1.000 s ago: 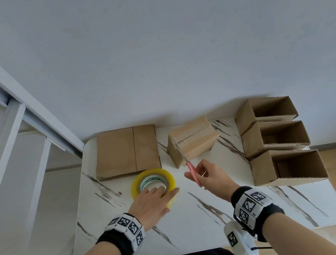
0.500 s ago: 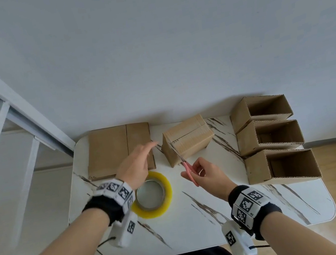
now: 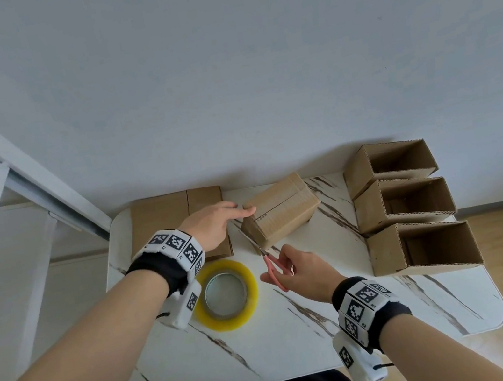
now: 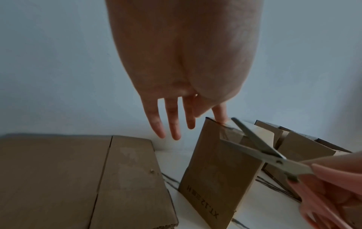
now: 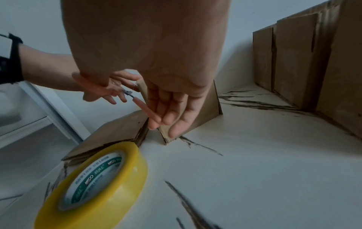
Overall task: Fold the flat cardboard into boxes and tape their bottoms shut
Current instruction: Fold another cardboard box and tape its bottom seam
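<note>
A folded cardboard box [image 3: 281, 212] stands mid-table, closed flaps up. My left hand [image 3: 215, 223] reaches across to it with straight fingers, the index fingertip [image 4: 221, 119] touching its top left corner. My right hand [image 3: 291, 274] grips red-handled scissors [image 3: 269, 261], whose parted blades [image 4: 260, 147] lie against the box's near left edge, where a clear strip of tape shows. A yellow tape roll [image 3: 228, 295] lies flat on the table below my left wrist. Flat cardboard sheets [image 3: 165, 222] are stacked at the back left, partly under my left hand.
Three open cardboard boxes [image 3: 407, 206] lie on their sides in a row along the right edge of the white marble-pattern table [image 3: 304, 342]. A wall runs right behind the table. A white frame [image 3: 23, 183] stands to the left.
My left hand has left the tape roll and moved up and right to the box's top corner. The right hand with the scissors has stayed at the box's near edge.
</note>
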`<action>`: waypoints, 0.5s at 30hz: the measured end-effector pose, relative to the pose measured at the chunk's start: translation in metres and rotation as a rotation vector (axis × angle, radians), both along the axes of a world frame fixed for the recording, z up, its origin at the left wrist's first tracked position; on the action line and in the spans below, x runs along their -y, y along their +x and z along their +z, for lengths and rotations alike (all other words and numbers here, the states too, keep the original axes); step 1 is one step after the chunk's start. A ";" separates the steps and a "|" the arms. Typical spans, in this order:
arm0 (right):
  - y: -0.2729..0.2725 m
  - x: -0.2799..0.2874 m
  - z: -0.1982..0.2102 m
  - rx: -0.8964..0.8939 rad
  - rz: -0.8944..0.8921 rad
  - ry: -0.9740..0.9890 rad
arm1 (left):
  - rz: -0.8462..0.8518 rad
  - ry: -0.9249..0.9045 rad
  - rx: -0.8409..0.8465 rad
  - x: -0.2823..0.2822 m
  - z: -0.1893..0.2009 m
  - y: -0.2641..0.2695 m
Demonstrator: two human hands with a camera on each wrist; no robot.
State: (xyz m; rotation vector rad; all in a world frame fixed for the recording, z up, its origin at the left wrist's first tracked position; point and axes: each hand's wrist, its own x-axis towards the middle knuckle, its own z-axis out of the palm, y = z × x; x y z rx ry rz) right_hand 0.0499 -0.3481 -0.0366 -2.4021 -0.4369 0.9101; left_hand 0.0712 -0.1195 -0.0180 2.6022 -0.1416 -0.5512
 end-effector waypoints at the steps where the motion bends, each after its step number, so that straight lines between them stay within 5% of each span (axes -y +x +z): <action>1: 0.001 0.000 -0.001 -0.002 0.011 -0.019 | 0.003 -0.011 0.008 0.001 0.001 0.000; 11: 0.008 -0.002 0.002 -0.147 0.185 -0.219 | -0.001 -0.106 0.034 0.000 -0.004 0.009; 15: -0.006 0.008 -0.020 -0.137 0.007 -0.173 | 0.000 -0.076 0.032 0.006 -0.001 0.010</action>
